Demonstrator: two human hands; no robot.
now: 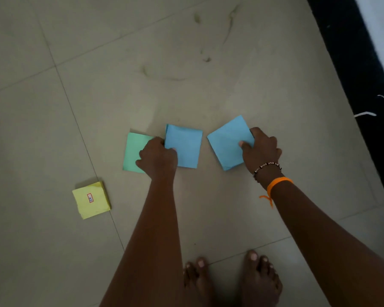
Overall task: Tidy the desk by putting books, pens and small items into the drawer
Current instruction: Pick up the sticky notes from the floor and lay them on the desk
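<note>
At frame centre the left hand (pixel 157 157) pinches a blue pad (pixel 184 147), covering part of a green pad (pixel 132 149) beneath it. To the right, the right hand (pixel 262 149) pinches another blue pad (pixel 227 144). A yellow pad (pixel 91 200) lies apart on the floor (pixel 98 85), lower left.

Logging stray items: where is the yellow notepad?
In the head view it lies on the floor tiles at lower left, apart from the green notepad and untouched.
</note>
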